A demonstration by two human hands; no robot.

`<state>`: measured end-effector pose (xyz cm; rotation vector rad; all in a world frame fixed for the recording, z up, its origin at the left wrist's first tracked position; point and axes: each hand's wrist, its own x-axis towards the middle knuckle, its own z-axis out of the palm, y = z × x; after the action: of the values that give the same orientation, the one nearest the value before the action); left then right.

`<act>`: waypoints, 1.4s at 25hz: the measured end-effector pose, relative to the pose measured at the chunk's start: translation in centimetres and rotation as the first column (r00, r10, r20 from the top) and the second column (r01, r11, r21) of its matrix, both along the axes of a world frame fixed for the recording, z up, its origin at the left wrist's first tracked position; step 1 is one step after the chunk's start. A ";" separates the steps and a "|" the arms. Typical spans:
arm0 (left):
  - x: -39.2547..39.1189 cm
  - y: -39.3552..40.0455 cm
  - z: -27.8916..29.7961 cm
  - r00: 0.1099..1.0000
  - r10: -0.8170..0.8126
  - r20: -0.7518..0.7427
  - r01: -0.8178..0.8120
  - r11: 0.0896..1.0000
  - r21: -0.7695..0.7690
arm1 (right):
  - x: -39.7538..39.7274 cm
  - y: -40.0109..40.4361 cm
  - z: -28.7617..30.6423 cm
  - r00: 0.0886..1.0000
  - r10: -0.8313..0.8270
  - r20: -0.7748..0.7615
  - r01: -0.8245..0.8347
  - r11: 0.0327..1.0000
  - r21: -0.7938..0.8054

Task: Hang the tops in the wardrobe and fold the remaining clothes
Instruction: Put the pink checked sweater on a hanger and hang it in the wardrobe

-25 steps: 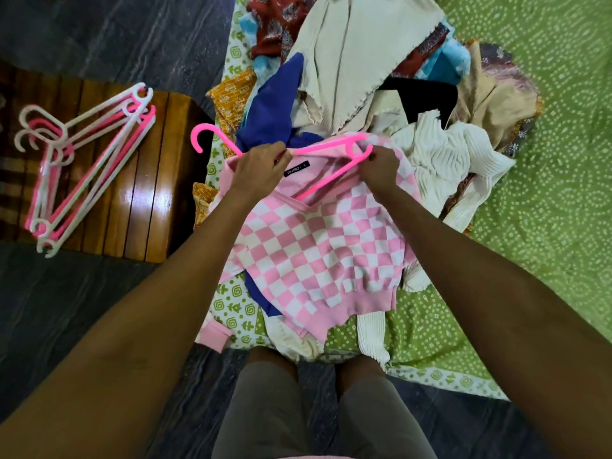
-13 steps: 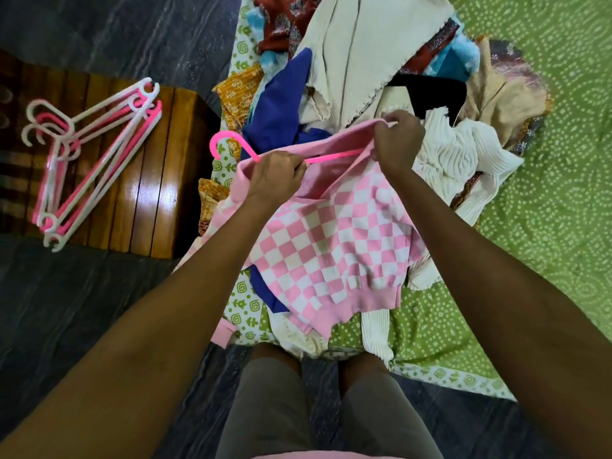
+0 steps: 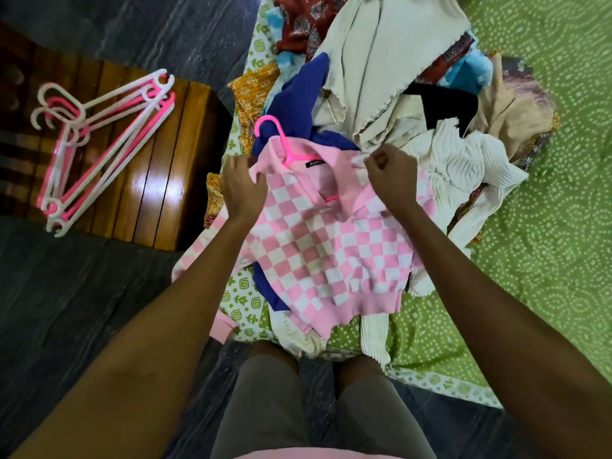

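Seating the pink checked top (image 3: 324, 246) on the pink hanger (image 3: 281, 140), over the clothes pile on the bed (image 3: 546, 200). Left hand (image 3: 241, 190) is pinching its shoulder; right hand (image 3: 392, 175) is gripping the collar. Shoulders probably need evening out before lifting.

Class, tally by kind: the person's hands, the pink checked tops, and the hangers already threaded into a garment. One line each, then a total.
Hands: 2, left hand and right hand
pink checked top: 1
pink hanger threaded into it: 1
Total: 4
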<state>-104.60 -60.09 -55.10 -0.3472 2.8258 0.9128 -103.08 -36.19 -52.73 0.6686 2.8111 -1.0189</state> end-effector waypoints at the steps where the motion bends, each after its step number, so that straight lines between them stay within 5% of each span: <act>1: 0.1 -0.8 -0.5 0.993 0.050 0.109 -0.048 0.999 -0.017 | -1.1 0.2 0.2 1.000 0.012 0.004 -0.012 0.999 -0.032; 6: -0.5 -2.6 -3.0 0.881 0.102 0.462 -0.183 0.974 0.132 | -2.0 -3.6 -2.6 0.866 0.370 0.335 -0.430 0.894 0.123; 11: -1.5 -3.1 -3.8 0.893 -0.002 0.450 -0.104 0.972 0.211 | -5.0 -6.9 -2.0 0.942 0.332 -0.053 -0.324 0.938 0.120; 13: -1.3 -3.3 -4.2 0.887 -0.026 0.462 -0.088 0.971 0.223 | -7.0 -7.3 -2.2 0.909 0.417 0.011 -0.414 0.900 0.135; 17: 0.2 -3.4 -4.4 0.928 -0.018 0.371 -0.087 0.961 0.264 | -7.9 -7.5 -3.3 0.668 0.606 0.431 -0.728 0.651 0.213; 20: 1.6 -4.2 -4.8 0.972 -0.031 0.231 -0.027 0.969 0.246 | -7.1 -8.9 -3.4 0.601 0.652 0.462 -0.799 0.480 0.363; 22: 2.7 -4.7 -4.3 0.989 -0.049 0.137 0.020 0.977 0.211 | -6.5 -9.7 -2.8 0.605 0.701 0.378 -0.796 0.511 0.325; 27: 5.9 -5.6 -2.4 0.986 -0.139 -0.093 0.143 0.989 0.027 | -4.9 -8.5 0.5 0.662 0.715 0.227 -0.693 0.698 -0.178; 31: 8.7 -6.0 -0.7 0.946 -0.229 -0.230 0.221 0.973 -0.062 | -4.6 -4.2 3.4 0.880 0.427 0.210 -0.390 0.900 -0.196; 35: 10.2 -4.8 2.7 0.920 -0.286 -0.267 0.287 0.957 -0.036 | -3.2 -1.7 7.1 0.811 0.515 0.278 -0.520 0.852 -0.061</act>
<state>-94.38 -64.90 -52.45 0.2077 3.0020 0.9636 -106.28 -37.89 -45.60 0.0169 2.5203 -0.7227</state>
